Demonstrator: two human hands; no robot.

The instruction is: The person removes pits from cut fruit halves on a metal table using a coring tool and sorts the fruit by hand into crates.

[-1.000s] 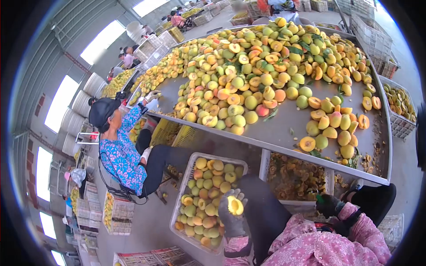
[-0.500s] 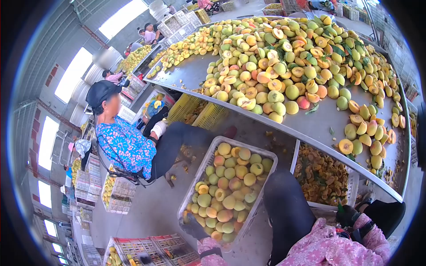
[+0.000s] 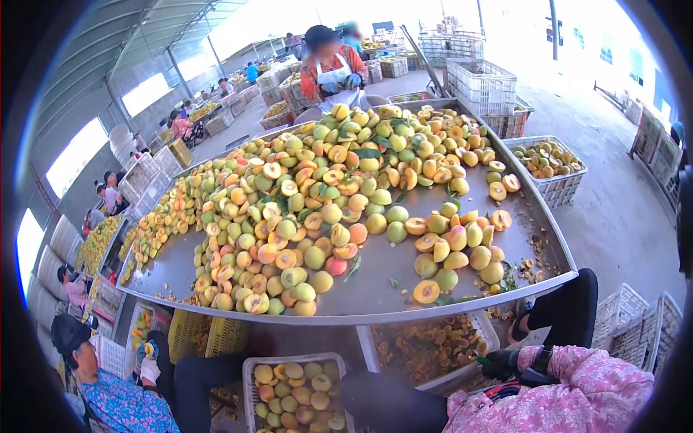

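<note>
My right hand [image 3: 498, 364], in a dark glove, is beside the white crate of brown-orange fruit scraps [image 3: 427, 345], below the table edge. Its fingers look closed; a small green bit shows at their tips, too small to name. My left hand is out of view. A white crate of whole yellow-green peaches [image 3: 299, 397] stands on the floor left of my knee, cut off by the bottom edge. Before me the metal table [image 3: 375, 285] bears a large heap of peaches [image 3: 289, 216], many of them halved, with a smaller group [image 3: 462, 245] nearer its right end.
A co-worker in a blue floral top [image 3: 123, 393] sits at left beside yellow crates [image 3: 225, 335]. Another person, in an orange top and white apron [image 3: 333, 72], is behind the table. More crates [image 3: 552, 189] of fruit stand at right, with several white crates [image 3: 639, 325] nearer me.
My view has swung up and right, bringing the far co-worker into sight. My left hand, earlier at the peach crate, has left the view. My right hand stays low at the right.
</note>
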